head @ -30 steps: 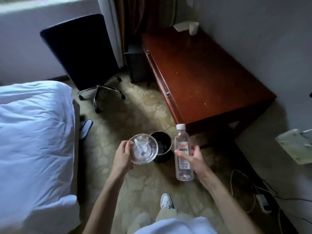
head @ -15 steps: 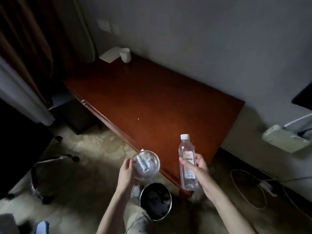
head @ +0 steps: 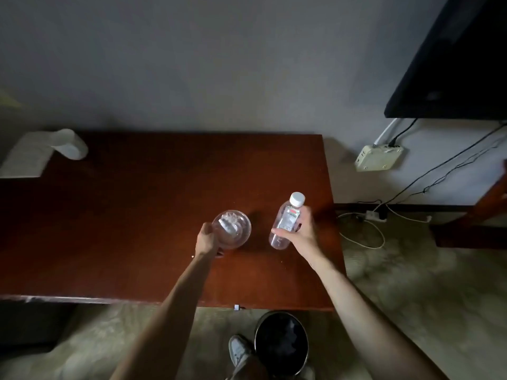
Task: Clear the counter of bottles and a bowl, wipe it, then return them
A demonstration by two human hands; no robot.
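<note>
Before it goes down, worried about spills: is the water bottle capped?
Capped: the white cap sits on the neck of the water bottle, which the right hand holds tilted over the desk.

No legible text anywhere. Water bottle, gripped in the right hand above the right part of the wooden desk, carries a label with a red patch and pale print; the lettering is too small and blurred to read. A small packet inside the clear bowl, which the left hand holds by the rim, shows faint marks, also unreadable. The beige box on the wall bears tiny dark marks, none decipherable.
</note>
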